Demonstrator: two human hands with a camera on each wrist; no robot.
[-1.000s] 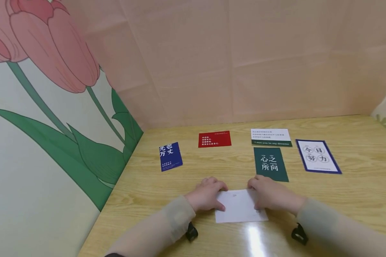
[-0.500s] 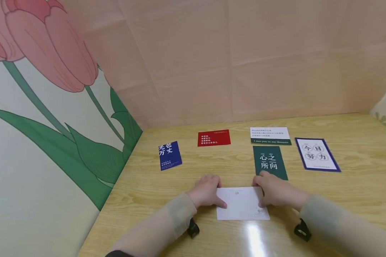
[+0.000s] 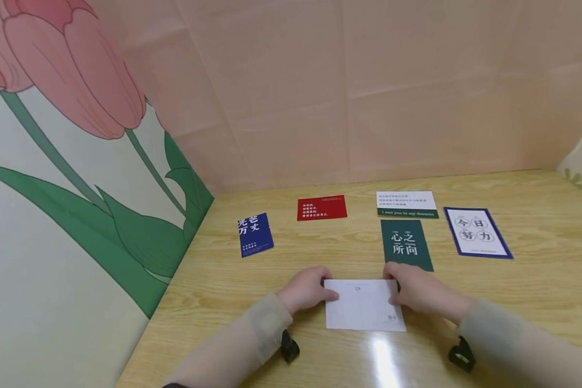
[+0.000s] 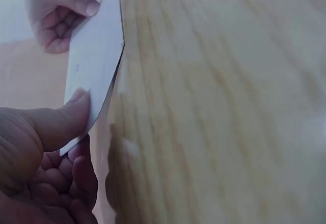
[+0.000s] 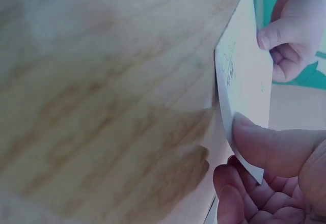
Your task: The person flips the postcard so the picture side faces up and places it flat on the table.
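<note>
A white card (image 3: 364,307) with small faint print is held between both hands near the front of the table. My left hand (image 3: 307,288) pinches its left edge, thumb on top and curled fingers beneath. At the opposite edge my right hand (image 3: 419,285) grips it the same way. In the left wrist view the card (image 4: 94,66) is tilted, its far edge raised and its near edge close to the wood. The right wrist view shows the card (image 5: 244,81) bending slightly under the thumb. The card's underside is hidden.
Several printed cards lie flat on the wooden table (image 3: 213,318): a blue card (image 3: 255,235), a red card (image 3: 322,208), a white-and-green card (image 3: 407,205), a dark green card (image 3: 406,245) just beyond the right hand, and a blue-bordered card (image 3: 478,233). A pink cloth (image 3: 291,97) hangs behind.
Both hands have taken hold of the white card by its side edges, and its far edge has come up off the table. The other cards have stayed in place.
</note>
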